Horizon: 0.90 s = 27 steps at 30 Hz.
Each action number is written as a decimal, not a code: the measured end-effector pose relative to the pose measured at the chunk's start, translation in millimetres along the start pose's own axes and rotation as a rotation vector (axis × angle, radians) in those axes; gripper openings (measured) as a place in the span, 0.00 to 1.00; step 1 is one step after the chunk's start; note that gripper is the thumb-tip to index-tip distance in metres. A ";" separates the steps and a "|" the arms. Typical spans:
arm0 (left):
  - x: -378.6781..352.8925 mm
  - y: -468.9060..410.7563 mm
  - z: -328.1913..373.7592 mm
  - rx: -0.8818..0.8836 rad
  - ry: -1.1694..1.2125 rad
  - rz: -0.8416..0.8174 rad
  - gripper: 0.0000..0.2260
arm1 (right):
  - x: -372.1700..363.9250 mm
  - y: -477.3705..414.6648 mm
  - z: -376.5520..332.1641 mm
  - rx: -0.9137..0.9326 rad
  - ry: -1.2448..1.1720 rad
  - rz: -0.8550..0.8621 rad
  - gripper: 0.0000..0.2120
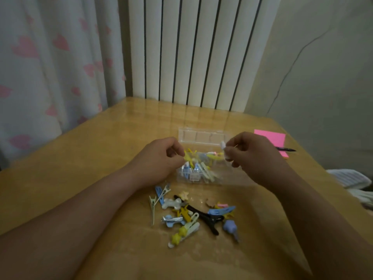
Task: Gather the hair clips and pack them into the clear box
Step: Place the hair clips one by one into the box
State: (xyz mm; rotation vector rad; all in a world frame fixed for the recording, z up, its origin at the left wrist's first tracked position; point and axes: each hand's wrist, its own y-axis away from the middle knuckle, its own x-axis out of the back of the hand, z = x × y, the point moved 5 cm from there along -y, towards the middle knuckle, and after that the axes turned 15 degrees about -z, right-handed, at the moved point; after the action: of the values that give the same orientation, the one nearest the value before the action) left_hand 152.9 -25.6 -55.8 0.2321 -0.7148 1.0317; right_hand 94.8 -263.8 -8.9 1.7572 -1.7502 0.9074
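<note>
My left hand (161, 158) pinches one yellow clip (187, 157) over the left end of the clear box (201, 176), the clip slanting down into it. My right hand (254, 154) pinches one white clip (224, 151), roughly upright, over the box's right end. The box lies crosswise on the desk (101, 158), its lid (201, 136) open behind, with a jumble of yellow, blue and white clips inside. In front of the box sits a loose pile (181, 217), too tangled to count, with one long black clip (203, 216) lying slantwise.

A glossy wooden bench (101, 158) fills a dim corner. Behind it stands a white ribbed radiator (201, 47). To the left hangs a pale curtain (50, 67) with pink hearts. On the right is a greyish wall (333, 77) with a thin crack (290, 67).
</note>
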 end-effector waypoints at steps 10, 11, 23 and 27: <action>-2.7 0.5 -0.3 -0.023 0.029 -0.007 0.03 | -20.7 -10.2 16.8 -0.089 0.294 -0.147 0.05; -3.0 0.8 -0.1 -0.024 0.026 -0.007 0.03 | -22.1 -11.0 17.1 -0.107 0.315 -0.161 0.07; -2.6 2.4 1.2 -0.020 0.009 -0.008 0.04 | -16.8 -1.2 -7.5 0.090 0.250 -0.014 0.10; -2.4 3.5 3.3 -0.032 0.004 -0.031 0.05 | -29.8 8.6 -27.5 0.199 0.215 -0.137 0.08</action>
State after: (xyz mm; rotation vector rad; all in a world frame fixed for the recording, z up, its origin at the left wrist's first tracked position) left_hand 147.7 -27.1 -55.3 0.2128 -0.7212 0.9909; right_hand 84.6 -223.9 -14.1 1.8010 -1.4273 1.1958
